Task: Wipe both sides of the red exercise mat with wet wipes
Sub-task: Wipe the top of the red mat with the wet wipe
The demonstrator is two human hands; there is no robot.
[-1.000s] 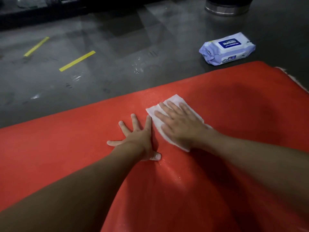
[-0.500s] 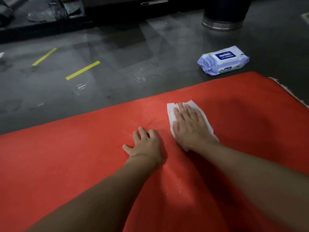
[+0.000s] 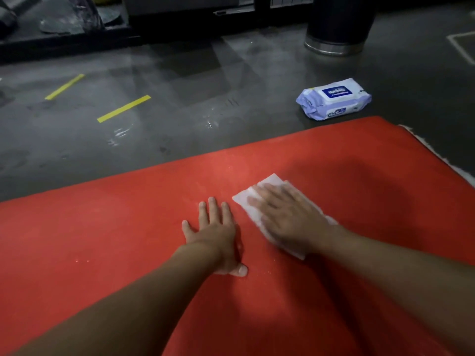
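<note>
So the red exercise mat [image 3: 102, 240] is lying flat on the floor [image 3: 180, 104] and fills pretty much the whole near half of the view. Its far edge runs at a slant across the middle, and its far right corner sits just short of the pack of wipes.

One white wet wipe [image 3: 267, 182] is spread out on the mat, a bit right of center and not far from the far edge. The right hand [image 3: 288, 217] is pressed flat on top of it, fingers straight and laid out over the sheet, not curled around it. That hand is motion-blurred, so finer finger detail is hard to make out. Corners of the wipe poke out past the fingertips and down by the wrist.

The left hand [image 3: 213, 232] is just beside it, palm down right on the bare mat with fingers spread and thumb out to the side, holding nothing. It isn't touching the wipe.

Off the mat, the pack of wet wipes [image 3: 334, 98] lies on the floor just past the far right corner, pale purple with a blue label. There's a whitish frayed edge [image 3: 411, 134] showing along the mat's right side. Further back are two yellow tape strips [image 3: 123, 108] on the dark, shiny floor to the left, plus a dark round bin [image 3: 334, 27] with a metal base ring behind the pack.
</note>
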